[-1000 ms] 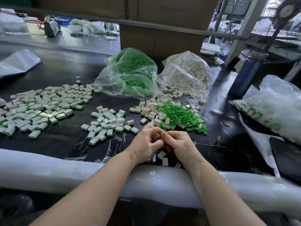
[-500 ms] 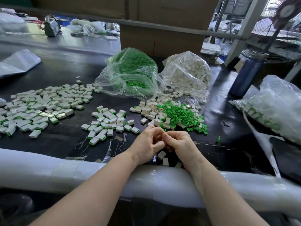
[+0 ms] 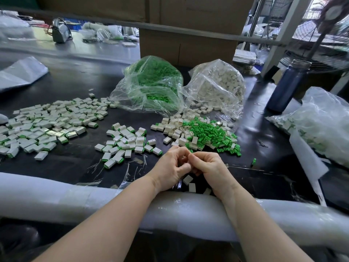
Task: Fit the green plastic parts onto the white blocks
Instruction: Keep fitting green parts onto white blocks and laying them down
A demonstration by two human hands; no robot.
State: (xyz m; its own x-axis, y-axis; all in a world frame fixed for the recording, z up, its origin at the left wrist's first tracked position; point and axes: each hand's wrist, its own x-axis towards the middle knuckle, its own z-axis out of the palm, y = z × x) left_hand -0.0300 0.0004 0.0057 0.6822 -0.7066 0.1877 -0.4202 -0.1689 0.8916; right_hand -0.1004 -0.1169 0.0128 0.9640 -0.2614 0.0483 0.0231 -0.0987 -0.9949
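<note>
Left hand and right hand: fingers curled, fingertips meeting; anything pinched is hidden. Loose green plastic parts and white blocks: heaped on black tabletop just beyond hands.

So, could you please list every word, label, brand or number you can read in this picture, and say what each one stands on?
None can be read.
Cardboard box: no print visible on the sides shown.
Blue bottle: no label visible.
White blocks and green parts: no marking that can be made out.
Device on the far bench: too small and blurred to tell.
</note>
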